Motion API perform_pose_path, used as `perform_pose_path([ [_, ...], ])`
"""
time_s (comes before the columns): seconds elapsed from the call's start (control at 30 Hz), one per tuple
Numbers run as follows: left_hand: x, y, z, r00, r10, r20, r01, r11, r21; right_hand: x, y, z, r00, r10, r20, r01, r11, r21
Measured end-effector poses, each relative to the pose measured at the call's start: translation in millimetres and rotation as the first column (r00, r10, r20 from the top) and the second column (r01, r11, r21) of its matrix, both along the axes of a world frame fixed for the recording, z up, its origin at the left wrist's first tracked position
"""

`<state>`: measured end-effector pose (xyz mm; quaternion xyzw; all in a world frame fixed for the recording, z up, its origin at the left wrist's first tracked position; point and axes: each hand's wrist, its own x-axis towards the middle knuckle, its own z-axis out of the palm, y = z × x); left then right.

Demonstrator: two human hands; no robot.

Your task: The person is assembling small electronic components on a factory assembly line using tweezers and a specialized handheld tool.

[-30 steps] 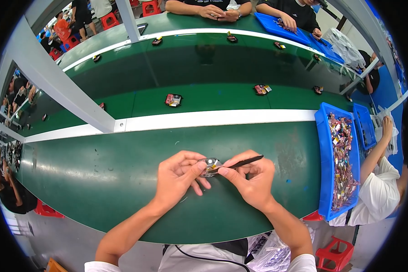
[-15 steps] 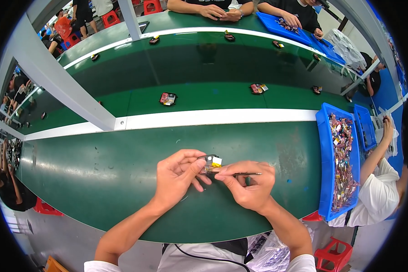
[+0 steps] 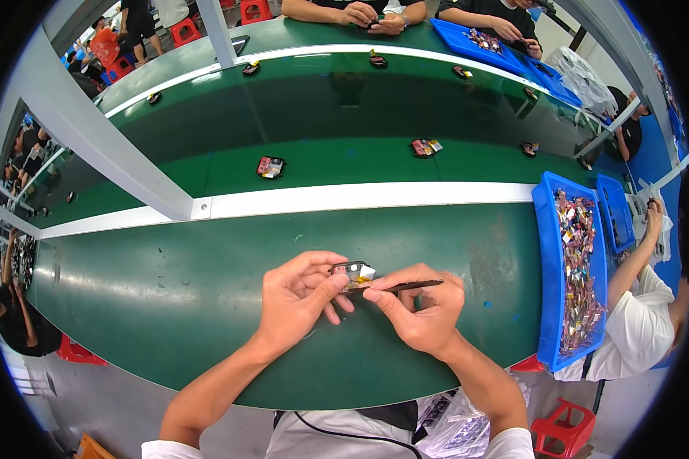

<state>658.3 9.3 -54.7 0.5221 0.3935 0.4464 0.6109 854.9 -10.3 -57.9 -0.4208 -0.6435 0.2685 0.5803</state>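
Note:
Above the green bench, my left hand holds a small black electronics housing between thumb and fingers. In the housing a reddish circuit board and a white piece with a yellow part show. My right hand pinches slim dark tweezers, their rear end pointing right. Their tip reaches the lower right side of the housing, partly hidden by my fingers. Both hands are close together, with the housing between them.
A blue tray heaped with small circuit boards stands at the right. Beyond a white rail, a green conveyor carries several similar housings. A grey post rises at the left. Co-workers sit across and on both sides.
The housings on the near and far belt lanes have shifted slightly left. The tweezers have turned a little in my right hand, and the white piece at the housing has tilted.

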Motion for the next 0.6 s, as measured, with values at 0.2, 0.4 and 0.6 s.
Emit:
perform_pose_path([
  [0.2, 5, 0, 1, 1.000, 0.011, 0.003, -0.011, 1.000, 0.000, 8, 1, -2, 0.999, 0.010, 0.031, -0.010, 1.000, -0.021],
  [0.4, 9, 2, 0, 0.999, 0.037, 0.012, -0.037, 0.999, 0.029, 13, 2, 1, 1.000, 0.004, -0.013, -0.004, 1.000, -0.017],
  [0.6, 16, 1, 2, 1.000, 0.027, 0.015, -0.027, 1.000, 0.002, 19, 1, 3, 0.999, 0.044, 0.010, -0.043, 0.999, -0.001],
])
